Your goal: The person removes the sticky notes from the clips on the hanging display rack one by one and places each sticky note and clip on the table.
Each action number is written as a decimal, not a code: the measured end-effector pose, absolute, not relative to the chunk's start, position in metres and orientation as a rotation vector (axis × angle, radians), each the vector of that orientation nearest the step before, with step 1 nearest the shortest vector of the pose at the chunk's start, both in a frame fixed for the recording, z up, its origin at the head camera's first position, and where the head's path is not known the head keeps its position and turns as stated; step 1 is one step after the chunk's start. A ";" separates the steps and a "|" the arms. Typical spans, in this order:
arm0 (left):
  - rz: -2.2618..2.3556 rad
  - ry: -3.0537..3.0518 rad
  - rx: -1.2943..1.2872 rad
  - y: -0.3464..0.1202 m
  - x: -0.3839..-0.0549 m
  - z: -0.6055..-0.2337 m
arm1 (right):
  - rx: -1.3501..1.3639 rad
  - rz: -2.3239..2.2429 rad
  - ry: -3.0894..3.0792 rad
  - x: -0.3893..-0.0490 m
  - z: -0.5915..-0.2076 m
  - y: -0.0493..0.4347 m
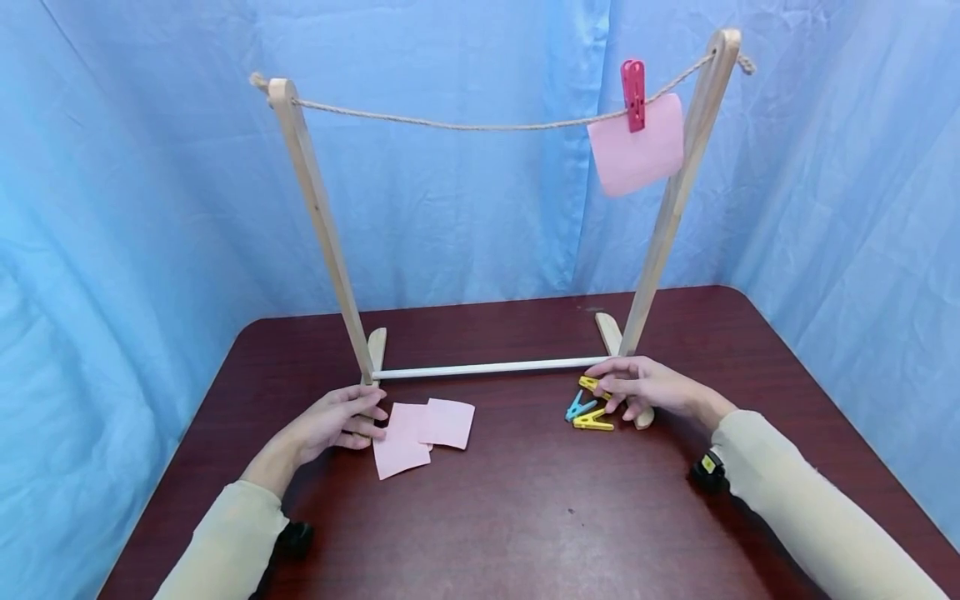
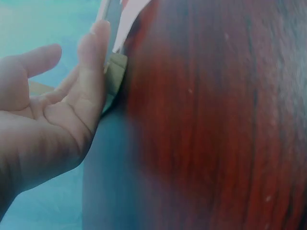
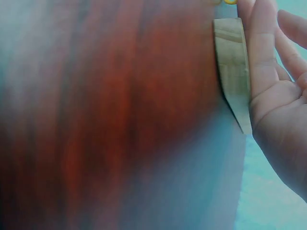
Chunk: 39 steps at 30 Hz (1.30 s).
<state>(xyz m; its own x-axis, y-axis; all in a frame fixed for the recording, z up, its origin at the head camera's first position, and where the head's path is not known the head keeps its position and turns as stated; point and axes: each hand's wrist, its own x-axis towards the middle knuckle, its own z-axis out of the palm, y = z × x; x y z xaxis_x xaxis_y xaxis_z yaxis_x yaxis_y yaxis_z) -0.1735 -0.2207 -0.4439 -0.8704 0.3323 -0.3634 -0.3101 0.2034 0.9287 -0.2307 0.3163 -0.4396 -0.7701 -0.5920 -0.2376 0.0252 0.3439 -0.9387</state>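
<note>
My left hand (image 1: 333, 425) is at the left edge of two overlapping pink paper sheets (image 1: 401, 450), above the stand's left foot. Its fingers are loosely bent, and in the left wrist view the thumb stands apart from the fingers (image 2: 91, 72). On the right, my right hand (image 1: 648, 387) hovers over small clothespins, its fingers partly covering a yellow clothespin (image 1: 588, 383). A blue clothespin (image 1: 577, 408) and another yellow clothespin (image 1: 594, 422) lie beside it. In the right wrist view the thumb is apart from the fingers (image 3: 264, 57); no grip shows.
A wooden stand (image 1: 318, 208) carries a sagging rope (image 1: 465, 127) between its posts. Near the right post, a red clothespin (image 1: 633, 96) holds a pink sheet (image 1: 641, 158) on the rope. A white rod (image 1: 487, 367) joins the feet. Blue curtains (image 1: 450, 225) surround the dark table (image 1: 495, 533).
</note>
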 end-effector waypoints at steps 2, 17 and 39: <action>1.709 1.994 -0.002 -0.221 -0.173 -0.445 | -0.478 -1.453 2.063 -0.231 -0.442 0.316; 1.606 2.044 0.014 -0.216 -0.168 -0.430 | -0.448 -1.478 2.008 -0.226 -0.433 0.315; 1.453 2.038 0.487 -0.110 -0.218 -0.344 | -0.781 -1.487 2.149 -0.213 -0.272 0.328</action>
